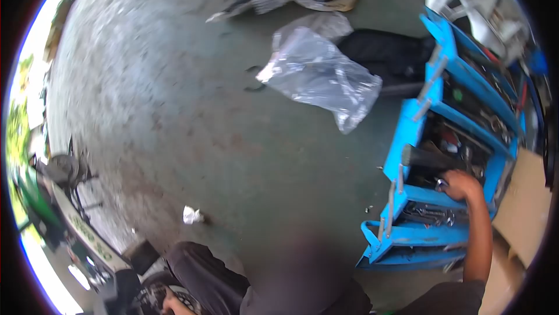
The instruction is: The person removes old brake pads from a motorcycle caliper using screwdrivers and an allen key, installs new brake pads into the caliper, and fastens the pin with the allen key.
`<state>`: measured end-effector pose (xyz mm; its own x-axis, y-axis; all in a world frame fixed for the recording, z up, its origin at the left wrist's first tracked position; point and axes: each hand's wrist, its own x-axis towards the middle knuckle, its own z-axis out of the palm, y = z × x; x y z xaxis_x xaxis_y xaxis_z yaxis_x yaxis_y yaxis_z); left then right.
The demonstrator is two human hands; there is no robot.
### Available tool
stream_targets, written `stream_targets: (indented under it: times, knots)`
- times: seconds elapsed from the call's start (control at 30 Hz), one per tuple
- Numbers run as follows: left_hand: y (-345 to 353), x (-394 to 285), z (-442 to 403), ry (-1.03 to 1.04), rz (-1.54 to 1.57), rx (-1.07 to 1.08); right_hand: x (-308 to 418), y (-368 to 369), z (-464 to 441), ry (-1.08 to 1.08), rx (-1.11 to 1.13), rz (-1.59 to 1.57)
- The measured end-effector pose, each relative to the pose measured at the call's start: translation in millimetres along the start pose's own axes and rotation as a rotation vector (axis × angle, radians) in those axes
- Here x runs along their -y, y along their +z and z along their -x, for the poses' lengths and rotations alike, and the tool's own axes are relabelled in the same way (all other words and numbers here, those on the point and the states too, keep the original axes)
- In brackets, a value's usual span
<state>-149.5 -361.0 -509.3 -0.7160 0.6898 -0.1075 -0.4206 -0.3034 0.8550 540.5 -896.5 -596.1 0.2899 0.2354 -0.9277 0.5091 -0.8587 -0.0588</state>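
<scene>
My right hand [462,185] reaches into the blue cantilever toolbox [416,122] at the right. Its fingers are closed around a small shiny metal tool [441,184], whose exact kind is too blurred to make out. Loose tools [451,140] lie in the deep middle compartment beside the hand, and several spanners [428,213] fill the tray just below it. At the bottom left, my left hand [171,302] is against dark mechanical parts [152,296] of a vehicle. Most of its fingers are hidden at the frame's lower edge.
Clear plastic bags [323,76] and a black item [384,58] lie on the green floor [233,140]. A crumpled white paper [191,215] is nearer my knee. Part of a motorcycle [81,222] stands left. Cardboard [524,204] and white fairing-like parts [480,9] flank the toolbox.
</scene>
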Motion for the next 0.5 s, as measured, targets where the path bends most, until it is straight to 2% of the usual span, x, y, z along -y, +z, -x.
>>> stream_targets:
  times: [0.03, 0.07, 0.1, 0.13, 0.17, 0.2, 0.23, 0.3, 0.33, 0.37, 0.4, 0.43, 0.47, 0.5]
  knots:
    - [-11, -14, -18, 0.05, 0.053, -0.077, -1, -1, 5, 0.013, -0.02, -0.004]
    - [-26, -22, -38, 0.095, 0.091, -0.173, -19, 9, 9, -0.028, -0.149, 0.007]
    - [-44, -30, -64, 0.091, 0.044, -0.283, -36, 20, 12, -0.084, -0.271, 0.012]
    - [-34, -21, -47, 0.174, -0.058, -0.399, -42, 16, 26, -0.087, -0.334, 0.075]
    - [-36, -22, -49, 0.223, -0.109, -0.424, -60, 15, 34, -0.064, -0.332, 0.175]
    - [-39, -24, -51, 0.219, -0.081, -0.436, -77, 13, 50, -0.087, -0.44, 0.266]
    - [-40, -25, -47, 0.215, -0.052, -0.448, -79, -6, 66, -0.045, -0.454, 0.331]
    - [-47, -23, -52, 0.182, -0.007, -0.241, -10, -55, 126, 0.255, -0.337, 0.619]
    - [-61, -22, -64, 0.108, 0.027, -0.126, 26, -73, 149, 0.288, -0.311, 0.754]
    - [-68, -20, -70, 0.046, 0.045, -0.104, 83, -85, 179, 0.167, -0.419, 1.018]
    - [-40, -15, -37, 0.101, -0.034, -0.07, 107, -101, 175, 0.145, -0.444, 1.042]
    - [-38, -16, -35, 0.134, -0.033, 0.045, 128, -115, 171, -0.207, -0.52, 0.942]
    - [-55, -15, -50, 0.087, 0.009, 0.064, 148, -124, 170, -0.552, -0.576, 0.834]
    - [-73, -14, -63, 0.057, 0.032, 0.108, 167, -117, 151, -0.545, -0.663, 0.708]
